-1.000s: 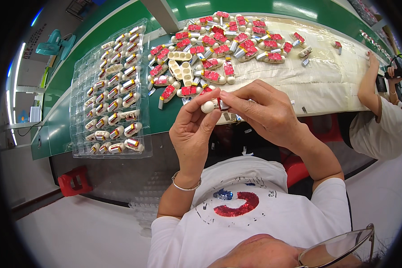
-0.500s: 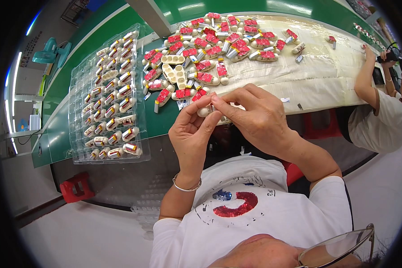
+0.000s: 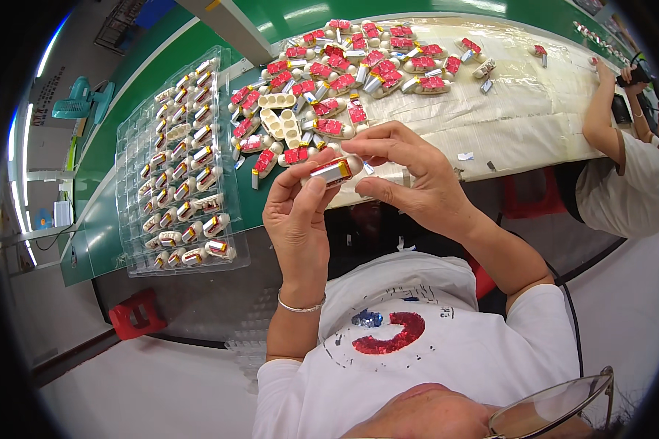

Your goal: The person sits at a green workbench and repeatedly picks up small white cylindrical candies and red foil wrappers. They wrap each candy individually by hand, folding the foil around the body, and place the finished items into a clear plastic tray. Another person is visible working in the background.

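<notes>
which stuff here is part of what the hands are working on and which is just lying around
In the job:
- left hand and right hand, both on the small red-and-silver piece
- pile of red-topped pieces
- clear tray of finished pieces

Lying about:
- teal fan
- red stool
- another person's arm at the table's far right end

Clear glossy plastic tray (image 3: 135, 219)

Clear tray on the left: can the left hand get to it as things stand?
Probably yes, once freed. The left hand pinches a small red-and-white part together with the right hand; nothing stands between it and the clear tray.
</notes>
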A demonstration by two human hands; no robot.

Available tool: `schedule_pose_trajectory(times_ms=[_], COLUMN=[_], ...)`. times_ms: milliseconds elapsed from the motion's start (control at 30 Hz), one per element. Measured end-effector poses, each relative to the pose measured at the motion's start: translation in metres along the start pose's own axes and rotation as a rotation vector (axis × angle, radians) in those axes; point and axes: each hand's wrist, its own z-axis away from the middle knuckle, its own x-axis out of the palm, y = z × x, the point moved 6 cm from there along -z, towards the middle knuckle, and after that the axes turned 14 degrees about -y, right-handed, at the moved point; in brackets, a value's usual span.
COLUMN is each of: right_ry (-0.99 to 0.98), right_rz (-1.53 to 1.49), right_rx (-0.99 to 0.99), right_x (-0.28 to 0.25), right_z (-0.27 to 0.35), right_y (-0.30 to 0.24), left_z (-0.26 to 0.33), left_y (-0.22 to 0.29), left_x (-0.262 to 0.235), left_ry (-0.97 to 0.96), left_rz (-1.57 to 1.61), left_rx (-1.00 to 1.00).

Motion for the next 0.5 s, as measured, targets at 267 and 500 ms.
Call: schedule_pose_trajectory(times_ms=[267, 500], right_ry=[0.009, -0.004], right_rz=[0.09, 0.081], right_rx=[-0.033, -0.033], right_x=[0.002, 0.0014], right_z=[-0.0053, -0.0061], right_y=[-0.0083, -0.0048], left_z=[0.0022, 0.0032], left_y=[-0.0017, -0.0017], left_x=[-0.0001, 0.0006], left_ry=[-0.044, -0.023], left_rz=[0.004, -0.058], left_rx=[-0.022, -0.036])
